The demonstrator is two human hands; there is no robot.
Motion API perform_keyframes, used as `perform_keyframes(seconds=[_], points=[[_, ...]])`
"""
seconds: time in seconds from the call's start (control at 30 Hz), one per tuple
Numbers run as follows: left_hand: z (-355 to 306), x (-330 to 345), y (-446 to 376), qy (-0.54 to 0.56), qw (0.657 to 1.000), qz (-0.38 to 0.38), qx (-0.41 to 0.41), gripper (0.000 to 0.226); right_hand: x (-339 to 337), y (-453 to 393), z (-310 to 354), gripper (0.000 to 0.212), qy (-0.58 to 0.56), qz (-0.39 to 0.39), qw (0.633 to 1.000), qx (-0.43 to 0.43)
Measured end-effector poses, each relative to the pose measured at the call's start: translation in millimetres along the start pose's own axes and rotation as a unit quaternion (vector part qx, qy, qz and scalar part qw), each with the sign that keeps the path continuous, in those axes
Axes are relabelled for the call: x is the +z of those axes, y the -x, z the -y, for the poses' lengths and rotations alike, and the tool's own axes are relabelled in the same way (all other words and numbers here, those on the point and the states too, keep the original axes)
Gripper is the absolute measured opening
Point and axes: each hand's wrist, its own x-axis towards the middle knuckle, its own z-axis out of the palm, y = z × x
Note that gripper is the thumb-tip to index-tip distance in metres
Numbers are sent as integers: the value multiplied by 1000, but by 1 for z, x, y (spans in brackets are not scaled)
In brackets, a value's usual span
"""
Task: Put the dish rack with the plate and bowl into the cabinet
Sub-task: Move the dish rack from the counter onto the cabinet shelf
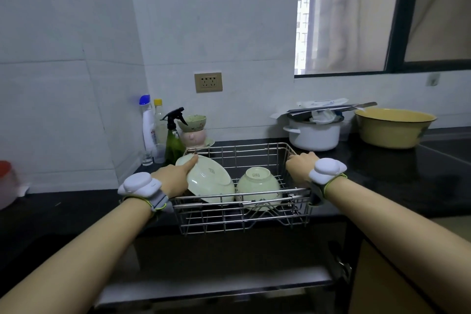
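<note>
A steel wire dish rack (242, 219) sits at the front edge of the dark counter, partly overhanging it. Inside, a pale green plate (209, 180) leans upside down on the left and a pale green bowl (257, 185) lies bottom-up on the right. My left hand (173, 178) grips the rack's left side, thumb lying along the plate's rim. My right hand (302, 166) grips the rack's right top rail. Below the counter the open cabinet (229, 280) shows a pale shelf inside.
Behind the rack stand a white bottle (148, 125), a green spray bottle (174, 140) and stacked small bowls (192, 132). A white pot (314, 134) and a yellow basin (393, 127) stand at the back right. An open cabinet door (382, 283) hangs at lower right.
</note>
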Motion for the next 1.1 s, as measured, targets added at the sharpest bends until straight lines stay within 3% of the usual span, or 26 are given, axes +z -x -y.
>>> perform_keyframes(seconds=[0.7, 1.1], points=[[-5, 12, 189, 27, 998, -50, -27, 71, -12, 174, 34, 30, 10, -76, 997, -20], [-7, 72, 225, 25, 999, -28, -30, 72, 49, 212, 70, 30, -19, -32, 999, -16]])
